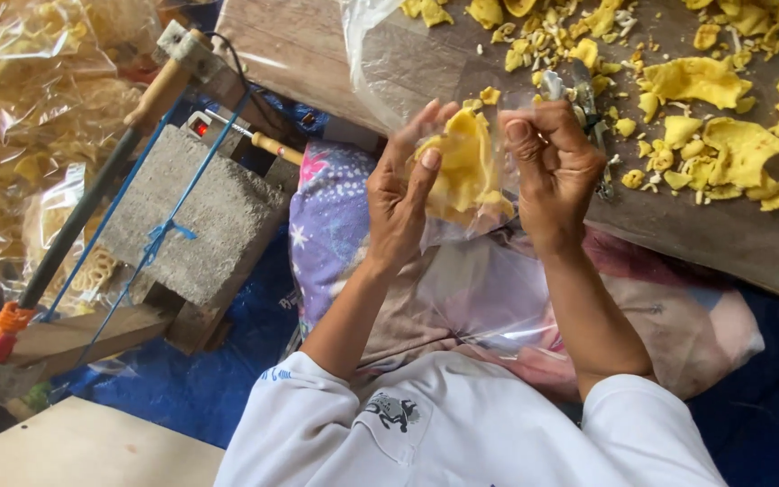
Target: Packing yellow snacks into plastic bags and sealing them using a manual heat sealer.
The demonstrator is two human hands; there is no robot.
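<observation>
Above our lap, both hands met at a clear plastic bag (475,271) w/ yellow crackers (466,167) inside. Our left hand (400,194) had fingers curled narrow round the bag's left side, thumb pressed on the cracker thru the plastic. Our right hand (547,171) was closed on the bag's top-right edge, fingers bent tight, pinching the film. Bag hung down btwn the wrists over a purple patterned cloth (331,216).

Just beyond the hands was a wooden board (723,239) strewn w/ broken yellow cracker bits (723,135), big and small; a small metal tool (588,108) lay on it, touching distance from right knuckles, kind unclear. Left of us sat a grey concrete block (200,212) tied w/ blue string (160,234), a long rod w/ wooden handle (92,194) across it. Packed cracker bags (20,90) were stacked far left. Blue tarp (759,397) underneath.
</observation>
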